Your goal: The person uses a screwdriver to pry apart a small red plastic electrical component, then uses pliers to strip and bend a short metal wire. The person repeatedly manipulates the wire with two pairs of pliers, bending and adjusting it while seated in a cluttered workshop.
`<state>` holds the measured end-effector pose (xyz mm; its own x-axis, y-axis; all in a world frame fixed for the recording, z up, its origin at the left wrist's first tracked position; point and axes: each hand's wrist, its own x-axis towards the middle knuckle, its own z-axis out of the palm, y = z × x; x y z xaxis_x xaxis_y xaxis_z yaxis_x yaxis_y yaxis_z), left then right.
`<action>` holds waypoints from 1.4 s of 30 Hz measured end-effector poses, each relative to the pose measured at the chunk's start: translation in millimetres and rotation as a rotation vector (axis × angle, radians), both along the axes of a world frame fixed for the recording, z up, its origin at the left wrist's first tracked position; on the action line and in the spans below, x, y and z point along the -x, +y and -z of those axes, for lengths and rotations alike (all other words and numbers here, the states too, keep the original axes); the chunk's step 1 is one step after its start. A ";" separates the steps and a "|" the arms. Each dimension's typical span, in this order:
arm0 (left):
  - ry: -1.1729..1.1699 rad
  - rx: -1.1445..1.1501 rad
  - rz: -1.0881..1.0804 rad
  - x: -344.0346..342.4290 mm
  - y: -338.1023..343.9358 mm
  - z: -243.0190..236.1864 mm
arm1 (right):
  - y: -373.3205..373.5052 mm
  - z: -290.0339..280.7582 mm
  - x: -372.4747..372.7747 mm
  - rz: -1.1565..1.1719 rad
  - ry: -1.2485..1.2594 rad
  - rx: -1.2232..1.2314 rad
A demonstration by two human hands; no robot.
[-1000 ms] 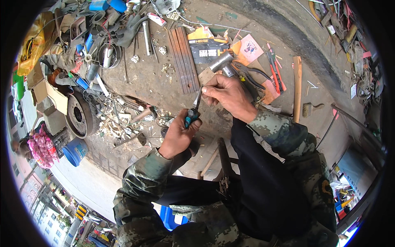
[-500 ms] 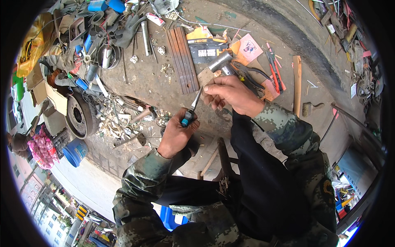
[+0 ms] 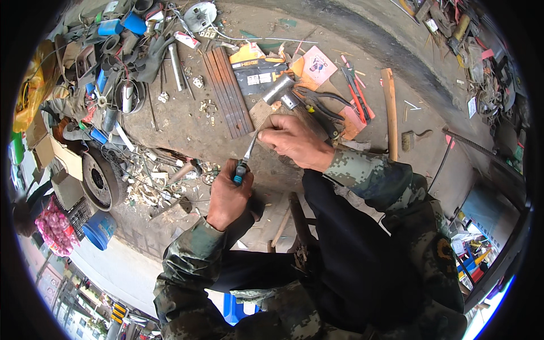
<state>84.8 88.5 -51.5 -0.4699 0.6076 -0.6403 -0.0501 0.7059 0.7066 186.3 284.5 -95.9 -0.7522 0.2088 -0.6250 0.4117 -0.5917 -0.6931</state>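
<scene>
My left hand (image 3: 229, 195) is closed around the dark and teal handle of a screwdriver (image 3: 249, 148), its metal shaft slanting up and to the right. At the shaft's far end, my right hand (image 3: 294, 141) has its thumb and fingers pinched together. Whatever lies between those fingers is too small or hidden to make out. Just beyond the right hand lies a hammer (image 3: 279, 90) with a cylindrical metal head. Beside it are dark-handled pliers (image 3: 323, 103) and red-handled pliers (image 3: 356, 95). Rusty metal bars (image 3: 226, 93) lie side by side to the left of the hammer.
A wooden strip (image 3: 390, 113) and a brush (image 3: 409, 140) lie to the right. Scrap parts and a metal tube (image 3: 175, 67) crowd the far left. A round metal drum (image 3: 102, 177) and blue bucket (image 3: 99, 229) stand at left. A wooden stool leg (image 3: 300, 218) shows between my knees.
The view has shifted, so the surroundings sit farther left in it. Both hands keep their grip; the screwdriver stands more upright, and its tip stays at the right fingers.
</scene>
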 end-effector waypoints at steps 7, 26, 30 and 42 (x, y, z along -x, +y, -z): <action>0.020 -0.084 0.023 0.6 -2.3 7.8 | -9.1 0.6 -4.1 -0.045 0.157 -0.643; -0.598 -0.217 -0.437 18.4 -2.8 -6.9 | 82.2 47.1 -103.4 -0.686 -0.372 -1.269; -0.598 -0.193 -0.455 20.0 -0.7 -10.6 | 77.4 47.3 -105.7 -0.621 -0.343 -1.283; -0.444 -0.096 -0.344 29.0 -5.0 -7.4 | 104.5 68.4 -95.7 -0.715 -0.315 -1.531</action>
